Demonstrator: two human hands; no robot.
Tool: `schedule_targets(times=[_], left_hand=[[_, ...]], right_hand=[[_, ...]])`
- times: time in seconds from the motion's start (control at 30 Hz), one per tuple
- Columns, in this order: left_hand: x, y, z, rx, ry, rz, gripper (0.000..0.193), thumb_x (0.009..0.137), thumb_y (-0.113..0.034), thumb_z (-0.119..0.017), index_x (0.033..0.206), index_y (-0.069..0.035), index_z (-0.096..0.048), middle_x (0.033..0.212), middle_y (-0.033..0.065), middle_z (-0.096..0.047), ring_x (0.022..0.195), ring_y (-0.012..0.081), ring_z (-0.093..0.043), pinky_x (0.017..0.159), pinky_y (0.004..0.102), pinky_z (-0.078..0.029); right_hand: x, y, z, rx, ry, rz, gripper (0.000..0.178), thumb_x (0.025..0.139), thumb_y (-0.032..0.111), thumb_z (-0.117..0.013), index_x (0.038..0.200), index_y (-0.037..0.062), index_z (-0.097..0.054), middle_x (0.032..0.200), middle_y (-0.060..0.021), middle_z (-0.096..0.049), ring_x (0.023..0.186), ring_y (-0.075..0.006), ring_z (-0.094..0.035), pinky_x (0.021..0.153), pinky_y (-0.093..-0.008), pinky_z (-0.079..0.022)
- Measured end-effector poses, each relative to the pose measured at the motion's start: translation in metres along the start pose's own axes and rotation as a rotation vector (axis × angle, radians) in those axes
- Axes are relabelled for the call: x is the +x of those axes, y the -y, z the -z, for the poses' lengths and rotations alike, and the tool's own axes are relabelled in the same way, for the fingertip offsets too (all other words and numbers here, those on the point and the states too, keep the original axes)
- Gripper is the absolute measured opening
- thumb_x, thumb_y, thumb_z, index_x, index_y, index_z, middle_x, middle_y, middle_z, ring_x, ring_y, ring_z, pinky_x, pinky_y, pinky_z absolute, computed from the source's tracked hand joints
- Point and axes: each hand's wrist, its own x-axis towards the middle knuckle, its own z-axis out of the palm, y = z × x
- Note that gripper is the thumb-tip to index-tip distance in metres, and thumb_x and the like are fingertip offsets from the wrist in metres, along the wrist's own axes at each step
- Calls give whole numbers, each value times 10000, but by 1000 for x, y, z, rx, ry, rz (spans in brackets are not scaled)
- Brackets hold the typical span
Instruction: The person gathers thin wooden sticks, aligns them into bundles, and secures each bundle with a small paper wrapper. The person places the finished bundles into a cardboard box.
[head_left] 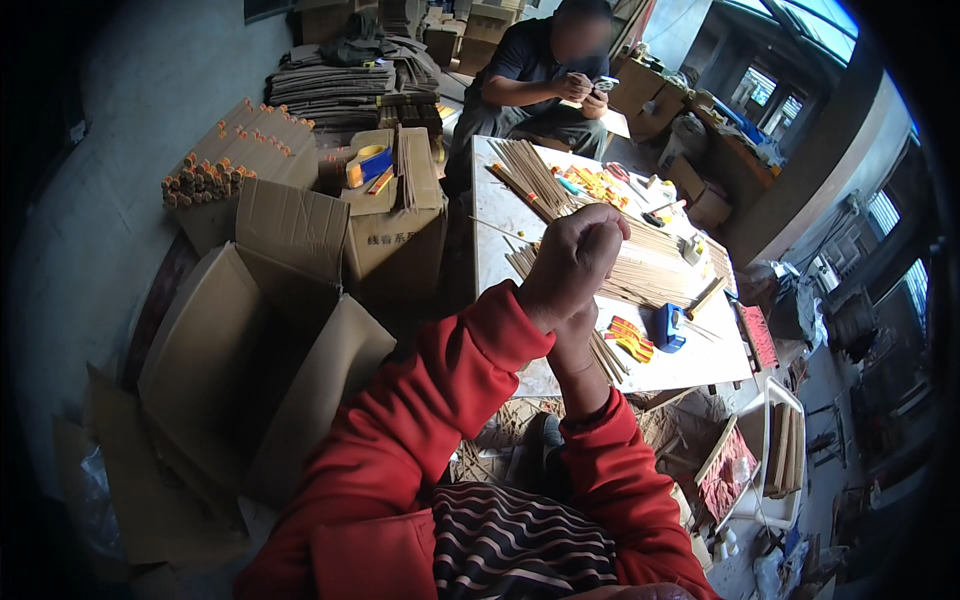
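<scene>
My left hand [575,262] is closed in a fist, raised over the near part of the white table [492,190]. What it holds, if anything, does not show. Just below and behind it is my right hand [573,345], its wrist against the left one and its fingers hidden. Thin brown sticks [640,275] lie in rows on the table behind my hands. A single thin stick [497,231] ends near my left hand; I cannot tell whether it touches. Red and yellow paper labels [628,338] and a blue tape dispenser [670,328] lie to the right.
On the left stand an open cardboard box [200,330] and a closed carton [395,250] with a blue tape dispenser [369,165] on top. Behind are stacked bundles [250,150] with orange ends. Across the table a seated person [535,75] holds a phone [604,84].
</scene>
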Motion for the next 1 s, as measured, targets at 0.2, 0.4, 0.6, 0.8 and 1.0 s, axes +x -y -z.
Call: schedule_targets(times=[0.2,0.4,0.6,0.8,1.0], left_hand=[[-1,-5,-1,-40,-4,33,215,880,-104,-369,832,42,-520,487,-22,-393,413,23,-324,400,174,-275],[0,-4,0,-28,-7,48,182,849,-82,-395,824,40,-528,508,0,-429,426,46,-365,416,187,-310],[2,5,2,319,-2,-156,128,715,-39,-479,798,32,-545,642,84,-513,550,183,-491,517,280,-422],[0,-2,2,86,-3,-40,160,813,-76,-428,831,38,-538,540,21,-456,451,85,-403,440,212,-348],[-1,-3,-1,-37,-12,16,220,876,-114,-379,856,44,-530,482,-26,-398,412,17,-318,400,167,-271]], right_hand=[[-2,-3,-1,-1,14,-72,321,684,184,-712,937,31,-587,801,-101,-628,749,-210,-612,647,-325,-460],[0,3,2,0,23,-45,362,679,184,-719,980,35,-587,839,-90,-628,776,-206,-611,681,-323,-461],[-3,-16,-2,-18,-59,16,355,679,188,-718,972,35,-588,838,-90,-629,765,-211,-611,672,-324,-462],[0,-1,-2,15,-17,58,307,688,197,-703,929,42,-592,803,-124,-621,750,-256,-618,636,-337,-463],[0,4,1,-40,21,-28,304,685,194,-710,919,40,-590,791,-110,-625,732,-238,-618,625,-333,-461]])
